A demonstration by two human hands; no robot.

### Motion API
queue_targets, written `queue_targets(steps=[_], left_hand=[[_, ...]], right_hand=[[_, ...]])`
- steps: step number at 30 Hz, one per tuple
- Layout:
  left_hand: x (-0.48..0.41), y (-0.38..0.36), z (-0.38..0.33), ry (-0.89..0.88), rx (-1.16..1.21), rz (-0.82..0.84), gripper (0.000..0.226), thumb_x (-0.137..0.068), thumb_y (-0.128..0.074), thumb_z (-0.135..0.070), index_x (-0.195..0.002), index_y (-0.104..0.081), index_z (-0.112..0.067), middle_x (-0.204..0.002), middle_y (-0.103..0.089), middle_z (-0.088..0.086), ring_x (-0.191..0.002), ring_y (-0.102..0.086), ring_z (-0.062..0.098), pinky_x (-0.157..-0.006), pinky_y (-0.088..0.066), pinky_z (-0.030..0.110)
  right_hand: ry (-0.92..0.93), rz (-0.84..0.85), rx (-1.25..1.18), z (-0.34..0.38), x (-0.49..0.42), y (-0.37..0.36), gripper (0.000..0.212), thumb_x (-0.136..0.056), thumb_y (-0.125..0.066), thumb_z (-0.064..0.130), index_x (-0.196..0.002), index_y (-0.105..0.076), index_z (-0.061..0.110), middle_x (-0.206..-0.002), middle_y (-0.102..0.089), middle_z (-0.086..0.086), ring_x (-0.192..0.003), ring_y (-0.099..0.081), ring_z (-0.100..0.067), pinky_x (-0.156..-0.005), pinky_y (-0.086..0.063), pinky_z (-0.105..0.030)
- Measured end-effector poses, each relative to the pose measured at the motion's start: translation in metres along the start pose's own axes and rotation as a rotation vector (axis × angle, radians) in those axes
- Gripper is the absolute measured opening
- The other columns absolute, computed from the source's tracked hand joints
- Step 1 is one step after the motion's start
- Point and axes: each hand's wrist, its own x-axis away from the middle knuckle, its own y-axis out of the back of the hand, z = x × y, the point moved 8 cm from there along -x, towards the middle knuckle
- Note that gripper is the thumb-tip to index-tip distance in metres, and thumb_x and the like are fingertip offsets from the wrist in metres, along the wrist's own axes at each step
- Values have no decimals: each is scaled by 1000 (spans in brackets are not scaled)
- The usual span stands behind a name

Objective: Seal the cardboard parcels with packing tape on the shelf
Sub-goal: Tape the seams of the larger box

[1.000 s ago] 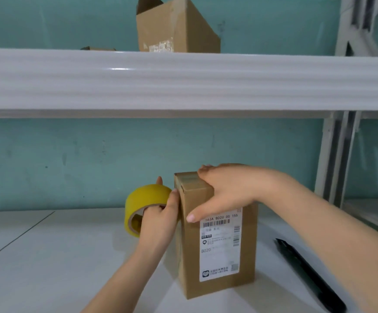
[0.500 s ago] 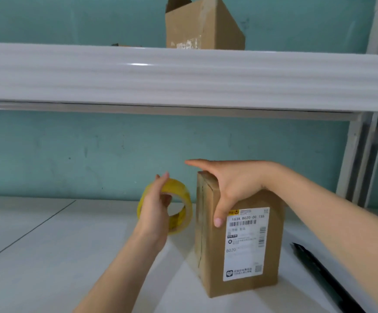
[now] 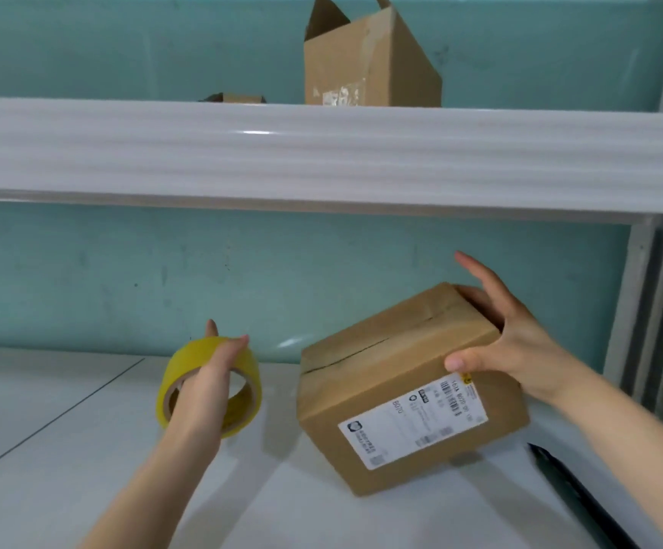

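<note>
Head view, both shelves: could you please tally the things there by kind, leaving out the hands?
Cardboard boxes: 3 (labelled parcel, open box, low box edge)
Yellow tape roll: 1
Black tool: 1
Total: 5

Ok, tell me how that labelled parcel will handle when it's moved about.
The parcel is probably stiff: its faces look flat, edges crisp. Likely light, since the right hand alone holds it tilted. It is propped on one bottom edge, so it would probably tip over if released.

White label point(image 3: 413, 418) on parcel point(image 3: 381, 350) reads "B070".
</note>
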Motion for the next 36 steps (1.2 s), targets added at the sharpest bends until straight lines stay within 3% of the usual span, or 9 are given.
queue_targets(steps=[4,9,14,17,20,23,30,33,36], left_hand=[[9,-23,23,-22,-363,90,84,-83,-64,-41,-145,-6,-44,-130,-41,-10,-136,-30,28,-111,-21,36],[29,-55,41,49,-222,237,85,-67,-70,-42,-144,-36,-26,-124,-45,-18,-116,-43,17,-96,-28,28],[38,-85,28,-144,-350,295,77,-89,-60,-23,-150,-13,-31,-132,-41,-10,-133,-33,20,-101,-24,26],[47,-100,23,-216,-372,350,73,-93,-54,-18,-149,-10,-30,-116,-36,-27,-119,-38,9,-92,-22,17],[53,-102,20,-254,-365,336,76,-92,-54,-13,-149,-8,-32,-94,-51,-25,-93,-53,2,-88,-25,17],[47,-100,27,-239,-377,347,81,-92,-54,-15,-149,0,-36,-81,-55,-12,-81,-48,-6,-88,-26,20],[45,-101,26,-274,-394,370,86,-87,-55,-7,-149,-1,-33,-82,-42,-25,-99,-46,13,-92,-31,24],[37,-100,35,-264,-388,377,88,-78,-54,-20,-149,-2,-28,-83,-59,2,-80,-54,17,-74,-40,24],[41,-105,34,-250,-437,429,84,-74,-51,-31,-149,-20,-10,-85,-52,-17,-74,-53,12,-67,-46,24]], right_hand=[[-94,-47,-215,-46,23,2,124,-22,-95,39,-130,-37,56,-120,-60,-9,-99,-67,-25,-80,-57,-35],[-217,-12,-215,-79,46,14,126,-24,-95,36,-132,-34,54,-122,-60,-7,-102,-67,-22,-76,-55,-25],[-340,88,-87,-94,63,19,117,-26,-94,43,-131,-40,45,-131,-56,6,-111,-61,-4,-85,-50,-17],[-430,240,375,-87,57,24,115,-44,-87,54,-141,-27,39,-153,-29,4,-137,-33,-6,-111,-27,-22],[-484,410,1088,-65,41,21,132,-44,-41,95,-148,-23,16,-158,8,-7,-145,14,-17,-118,5,-42],[-488,510,1290,-47,31,-16,123,-55,-26,95,-137,-42,4,-157,-8,-18,-147,1,-27,-116,1,-54],[-353,539,1143,-24,9,-88,111,-64,-38,88,-131,-46,0,-152,-23,-23,-143,-14,-33,-112,-28,-44],[-263,553,1088,-22,6,-110,121,-67,-44,83,-147,-9,0,-158,-3,-18,-146,-2,-29,-118,-13,-40],[-240,572,961,-19,2,-121,113,-72,-51,75,-149,-1,9,-159,3,-8,-147,5,-23,-119,-5,-38]])
